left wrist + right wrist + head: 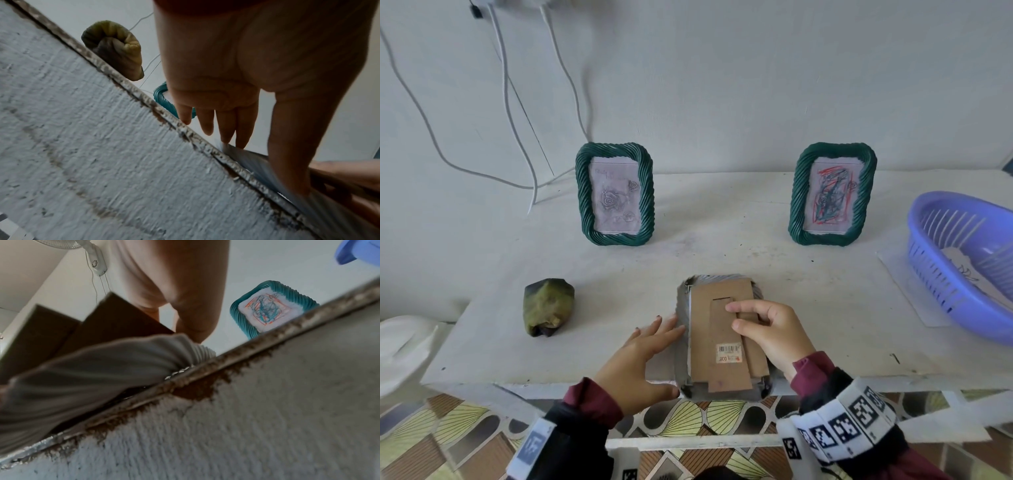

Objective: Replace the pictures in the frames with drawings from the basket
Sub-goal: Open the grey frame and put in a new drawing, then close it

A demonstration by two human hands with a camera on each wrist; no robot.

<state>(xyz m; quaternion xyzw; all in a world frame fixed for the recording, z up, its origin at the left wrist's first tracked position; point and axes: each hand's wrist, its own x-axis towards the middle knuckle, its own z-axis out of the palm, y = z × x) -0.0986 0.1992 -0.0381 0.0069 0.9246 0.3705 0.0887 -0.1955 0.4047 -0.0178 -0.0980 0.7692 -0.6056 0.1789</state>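
Note:
A frame [683, 342] lies face down at the table's front edge, its brown cardboard back [717, 329] facing up. My right hand [734, 315] rests on that back, thumb and curled fingers pinching its cardboard stand [115, 321]. My left hand [657, 335] lies flat with straight fingers, their tips touching the frame's left rim [257, 165]. Two green frames stand at the back: the left one [614, 195] holds a grey rose picture, the right one [832, 195] a coloured scribble drawing. A purple basket [941, 240] with paper drawings sits at the far right.
A rolled green-yellow cloth [549, 306] lies left of the face-down frame. White cables [510, 102] hang down the wall at the back left. A sheet of paper [904, 284] lies under the basket. The table's front edge [585, 387] runs just below my hands.

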